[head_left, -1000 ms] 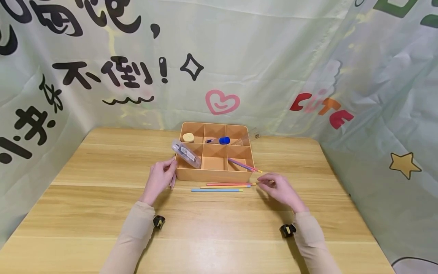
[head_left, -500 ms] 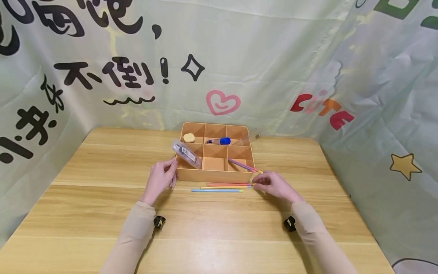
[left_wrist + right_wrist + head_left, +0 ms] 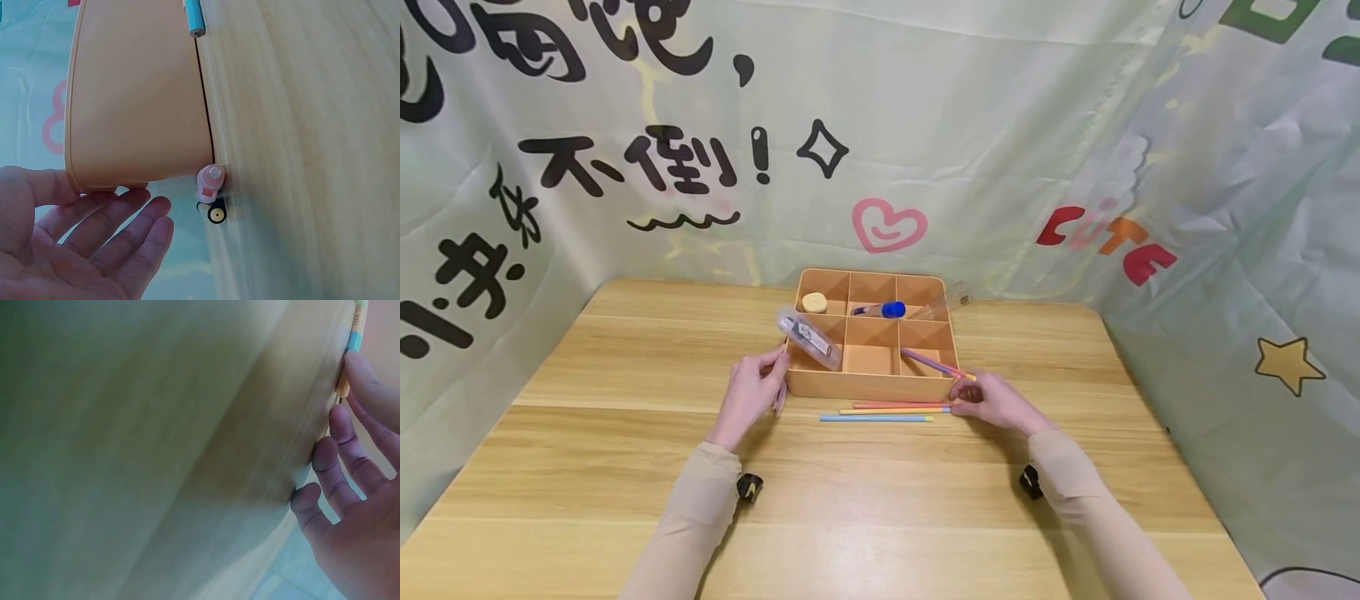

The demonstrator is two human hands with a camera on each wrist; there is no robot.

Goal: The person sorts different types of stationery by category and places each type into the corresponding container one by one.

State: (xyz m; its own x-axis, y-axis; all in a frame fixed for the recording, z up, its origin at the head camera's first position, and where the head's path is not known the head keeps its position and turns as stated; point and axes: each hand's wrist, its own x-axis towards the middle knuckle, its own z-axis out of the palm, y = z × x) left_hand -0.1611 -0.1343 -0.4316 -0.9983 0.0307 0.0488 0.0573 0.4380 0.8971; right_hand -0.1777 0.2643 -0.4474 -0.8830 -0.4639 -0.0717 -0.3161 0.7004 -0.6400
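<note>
A tan compartment organizer box (image 3: 868, 385) stands on the table. My left hand (image 3: 748, 396) holds its front left corner, thumb at the rim and fingers along the side wall (image 3: 100, 250). At the front right corner, my right hand (image 3: 996, 402) pinches the end of a red pencil (image 3: 887, 405) between thumb and index finger; the fingers partly hide that end. Parallel to it lie an orange pencil (image 3: 887, 411) and a blue pencil (image 3: 872, 418). Purple and pink pencils (image 3: 928, 360) lean out of the front right compartment, close above the right hand.
Inside the box are a beige block (image 3: 813, 302), a blue-capped clear tube (image 3: 891, 309), a clear ruler (image 3: 946, 302) and a leaning clear plastic case (image 3: 808, 337). A small pink item (image 3: 210, 181) lies by the left wall. Printed cloth (image 3: 985, 125) hangs behind the table.
My right hand has moved left to the pencil ends by the box and its fingers have closed on the red pencil. The left hand stays at the box corner.
</note>
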